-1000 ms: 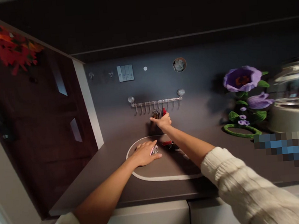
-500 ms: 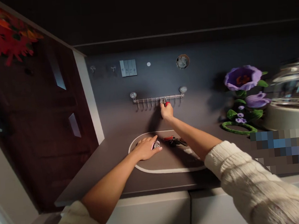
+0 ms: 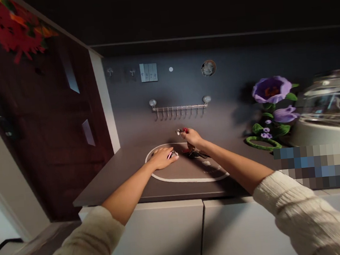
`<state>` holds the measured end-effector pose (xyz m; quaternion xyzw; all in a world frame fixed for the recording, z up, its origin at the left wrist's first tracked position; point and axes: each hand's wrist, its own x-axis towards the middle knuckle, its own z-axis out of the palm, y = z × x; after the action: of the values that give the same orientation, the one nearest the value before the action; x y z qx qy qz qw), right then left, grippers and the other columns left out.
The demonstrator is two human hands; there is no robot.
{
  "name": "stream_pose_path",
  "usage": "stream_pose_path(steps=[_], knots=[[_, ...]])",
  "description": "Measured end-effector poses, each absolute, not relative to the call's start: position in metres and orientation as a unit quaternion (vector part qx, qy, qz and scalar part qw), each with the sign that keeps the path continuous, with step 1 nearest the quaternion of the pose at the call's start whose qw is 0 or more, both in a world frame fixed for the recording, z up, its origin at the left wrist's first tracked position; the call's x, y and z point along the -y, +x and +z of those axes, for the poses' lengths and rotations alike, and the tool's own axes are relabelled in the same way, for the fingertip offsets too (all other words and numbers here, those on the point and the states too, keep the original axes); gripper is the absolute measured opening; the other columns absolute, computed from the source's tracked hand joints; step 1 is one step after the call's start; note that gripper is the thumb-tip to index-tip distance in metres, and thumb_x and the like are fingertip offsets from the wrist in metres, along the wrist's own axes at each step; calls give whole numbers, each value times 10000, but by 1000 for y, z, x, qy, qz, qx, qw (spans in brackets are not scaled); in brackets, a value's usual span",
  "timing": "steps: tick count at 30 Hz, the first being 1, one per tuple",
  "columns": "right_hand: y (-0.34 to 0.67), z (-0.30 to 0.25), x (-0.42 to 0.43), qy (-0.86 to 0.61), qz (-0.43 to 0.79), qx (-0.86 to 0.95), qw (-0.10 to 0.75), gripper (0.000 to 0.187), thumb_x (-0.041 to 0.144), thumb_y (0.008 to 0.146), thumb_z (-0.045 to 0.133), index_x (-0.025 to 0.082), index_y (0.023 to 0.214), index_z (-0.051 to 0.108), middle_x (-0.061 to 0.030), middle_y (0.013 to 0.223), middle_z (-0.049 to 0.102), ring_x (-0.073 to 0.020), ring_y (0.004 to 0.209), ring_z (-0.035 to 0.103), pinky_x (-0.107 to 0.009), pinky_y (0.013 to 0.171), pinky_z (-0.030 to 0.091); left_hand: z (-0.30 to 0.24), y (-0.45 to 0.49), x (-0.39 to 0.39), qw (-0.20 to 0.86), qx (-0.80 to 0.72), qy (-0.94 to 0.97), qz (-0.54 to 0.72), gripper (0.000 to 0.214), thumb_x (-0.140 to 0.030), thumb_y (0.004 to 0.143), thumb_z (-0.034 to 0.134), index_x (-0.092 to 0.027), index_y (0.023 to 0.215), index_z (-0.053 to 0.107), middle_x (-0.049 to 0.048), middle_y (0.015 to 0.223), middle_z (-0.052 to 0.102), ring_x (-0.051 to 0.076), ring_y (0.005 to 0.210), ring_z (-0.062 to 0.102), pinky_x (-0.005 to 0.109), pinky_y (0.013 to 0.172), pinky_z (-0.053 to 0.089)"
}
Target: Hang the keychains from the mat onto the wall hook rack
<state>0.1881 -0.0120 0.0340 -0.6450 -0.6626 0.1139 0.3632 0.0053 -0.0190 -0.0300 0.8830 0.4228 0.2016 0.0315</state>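
The right hand (image 3: 192, 136) has its grip clamped on a small red bunch (image 3: 185, 130), held in the air over the mat's back edge and below the hook rail (image 3: 180, 107). The thumb and fingers close at the red part, which seems to leave the bunch's shiny metal end free, jutting out to the left.

The left hand (image 3: 161, 158) lies palm down at the left end of the mat (image 3: 189, 177), thumb apart from the fingers. A pink and silver bunch (image 3: 174, 153) shows between them, perhaps kept there to steady it; whether the fingers press on it cannot be told.

A dark bunch (image 3: 196, 154) with a bit of red lies near the mat's back edge, partly behind the right forearm. The mat rests on the worktop (image 3: 109, 180), well apart from the purple flower ornament (image 3: 271, 91) toward the worktop's right end. Suction cups at both ends apparently hold the rail to the wall.
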Motion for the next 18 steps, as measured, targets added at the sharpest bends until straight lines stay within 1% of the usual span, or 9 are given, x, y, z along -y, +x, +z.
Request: stream_pose_path(steps=[2, 4, 7, 9, 10, 12, 14, 16, 18], knots=[[191, 30, 18, -658, 79, 692, 284, 228, 307, 750, 540, 111, 851, 599, -69, 724, 629, -159, 673, 584, -230, 607, 413, -29, 5, 22, 36, -432, 875, 213, 637, -633, 786, 297, -221, 1245, 453, 89, 1286, 488, 260, 1199, 416, 403, 987, 307], [195, 28, 23, -653, 54, 719, 232, 273, 289, 700, 610, 100, 897, 617, -105, 866, 652, -188, 796, 597, -235, 675, 424, -27, 4, 25, 52, -447, 861, 237, 620, -633, 787, 294, -229, 1218, 481, 78, 1295, 481, 247, 1214, 403, 391, 998, 300], [203, 33, 31, -630, 43, 745, 213, 389, 264, 677, 645, 104, 1029, 600, -127, 1058, 621, -203, 935, 581, -227, 755, 421, -24, 2, 31, 90, -464, 830, 295, 598, -595, 781, 366, -199, 1214, 483, 97, 1302, 467, 234, 1219, 397, 361, 1012, 295], [208, 41, 38, -609, 44, 763, 211, 378, 220, 694, 621, 115, 1056, 593, -122, 1098, 607, -200, 958, 573, -227, 771, 416, -19, 1, 35, 130, -462, 808, 341, 557, -519, 769, 456, -175, 1207, 480, 111, 1302, 456, 225, 1208, 407, 337, 1009, 304], [211, 47, 43, -596, 51, 774, 208, 351, 181, 693, 609, 115, 1038, 600, -116, 1081, 614, -196, 944, 573, -230, 768, 415, -14, 1, 37, 158, -456, 798, 361, 530, -465, 753, 510, -165, 1189, 486, 116, 1288, 462, 219, 1190, 424, 324, 997, 320], [215, 57, 54, -563, 116, 795, 193, 308, 146, 672, 612, 120, 979, 614, -87, 977, 647, -172, 861, 585, -229, 732, 422, -3, 1, 41, 240, -436, 778, 384, 508, -348, 686, 623, -151, 1137, 495, 119, 1211, 511, 200, 1098, 495, 299, 924, 385], [218, 65, 66, -499, 257, 812, 162, 270, 216, 658, 650, 129, 911, 618, -47, 839, 657, -144, 756, 584, -228, 684, 431, 11, 1, 48, 347, -402, 764, 366, 503, -274, 599, 711, -144, 1041, 509, 82, 983, 594, 158, 888, 577, 268, 777, 448], [220, 70, 79, -428, 423, 787, 135, 298, 345, 677, 655, 126, 874, 612, -43, 782, 645, -129, 712, 580, -233, 663, 438, 24, 0, 56, 452, -326, 760, 334, 430, -289, 559, 751, -150, 892, 516, 3, 746, 572, 100, 661, 562, 225, 616, 443], [222, 69, 89, -381, 533, 739, 156, 382, 497, 704, 598, 121, 769, 599, -42, 696, 617, -109, 633, 558, -226, 610, 436, 33, 0, 65, 544, -261, 732, 316, 377, -409, 601, 717, -155, 751, 482, -44, 583, 480, 63, 489, 471, 198, 478, 383]])
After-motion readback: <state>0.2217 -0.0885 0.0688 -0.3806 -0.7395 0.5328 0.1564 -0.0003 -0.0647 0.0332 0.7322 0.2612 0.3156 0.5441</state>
